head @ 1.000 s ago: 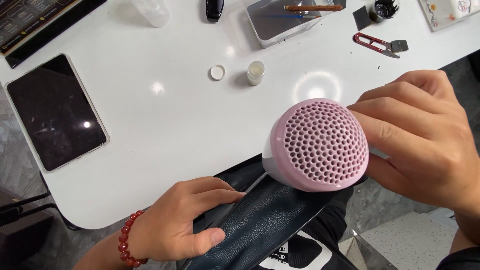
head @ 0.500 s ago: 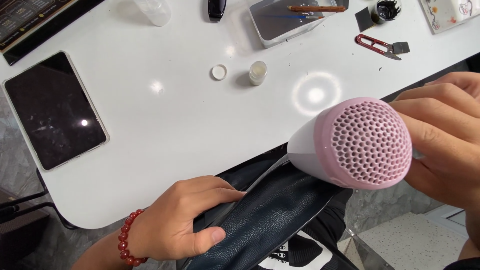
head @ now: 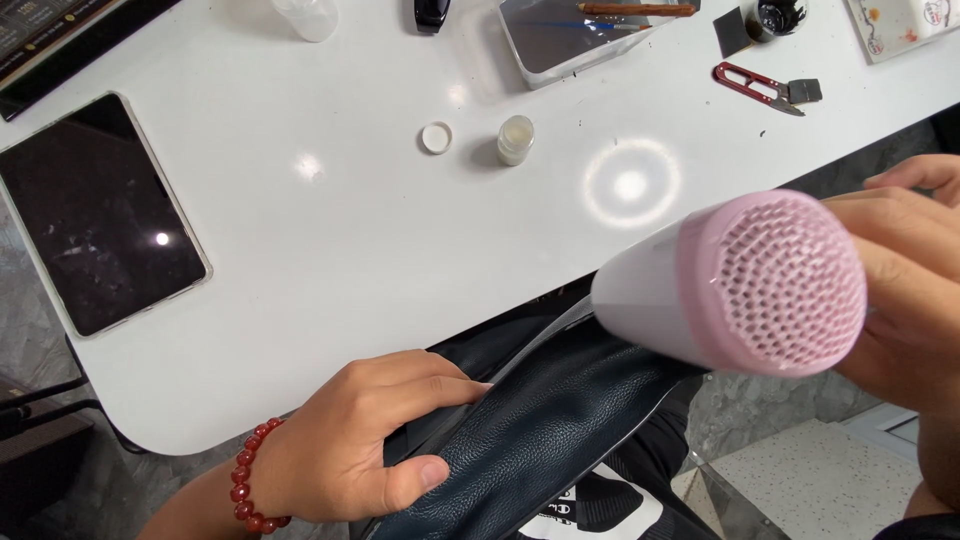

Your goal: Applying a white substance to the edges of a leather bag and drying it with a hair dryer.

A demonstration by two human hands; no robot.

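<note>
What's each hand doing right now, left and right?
Left hand: fingers closed around the edge of the black leather piece, gripping it.
Right hand: closed around the pink hair dryer, holding it over the leather.

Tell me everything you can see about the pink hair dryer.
The hair dryer has a white plastic-looking body and a pink rear cap with a honeycomb grille facing the camera. The right hand holds it, its front pointing down-left at the dark leather piece near the table edge. Its handle is hidden.
</note>
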